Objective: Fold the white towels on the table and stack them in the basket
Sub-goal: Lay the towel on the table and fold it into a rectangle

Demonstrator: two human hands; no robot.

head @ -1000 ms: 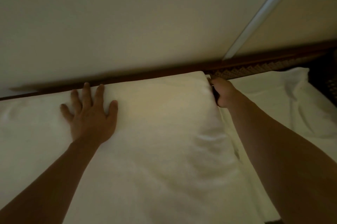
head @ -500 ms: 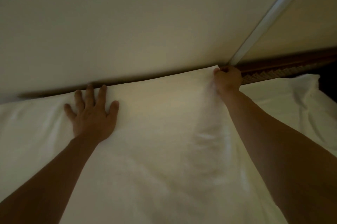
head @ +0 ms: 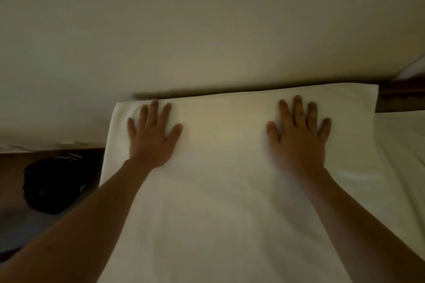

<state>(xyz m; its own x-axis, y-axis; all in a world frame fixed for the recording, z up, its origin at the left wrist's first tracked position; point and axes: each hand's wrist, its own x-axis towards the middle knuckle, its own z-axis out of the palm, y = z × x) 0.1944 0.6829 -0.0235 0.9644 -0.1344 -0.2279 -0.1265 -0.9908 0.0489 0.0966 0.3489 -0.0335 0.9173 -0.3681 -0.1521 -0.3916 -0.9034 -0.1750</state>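
With all its fingers spread and straight, the left hand (head: 153, 135) lies palm-down on the white towel (head: 220, 190), near the towel's far left corner; it holds nothing, only presses. The right hand (head: 299, 137) does the same nearer the towel's far right corner, fingers fanned flat on the cloth, its outline a little blurred. Both forearms reach in from the near edge across the towel. The towel itself lies smooth and broad, its far edge running close along the pale wall (head: 207, 29), with a thin dark shadow between. Just right of the towel, more white cloth (head: 400, 144) lies rumpled, partly under the towel's right side. Beyond the towel's far right corner shows a strip of dark patterned wood (head: 402, 98). Left of the towel, lower down, sits a dark rounded object (head: 53, 186), too dim to identify.
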